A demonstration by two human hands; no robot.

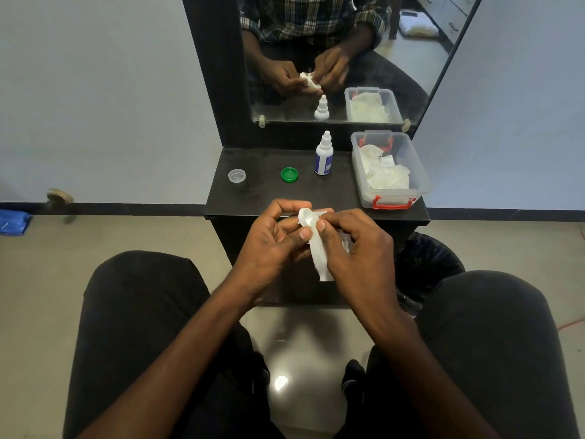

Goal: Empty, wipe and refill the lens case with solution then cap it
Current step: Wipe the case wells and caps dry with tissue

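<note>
You are wiping the lens case [306, 218], pinched in your left hand [274, 239], with tissue [319, 255] pinched by your right hand [354, 245]; next, likely reach the far solution bottle [324, 155].

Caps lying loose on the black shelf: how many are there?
2. A clear cap lies at the shelf's left, and a green cap lies beside the solution bottle. The hands may hide others.

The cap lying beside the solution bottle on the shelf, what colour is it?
Green. The cap lies left of the solution bottle; the head view shows it plainly.
</note>
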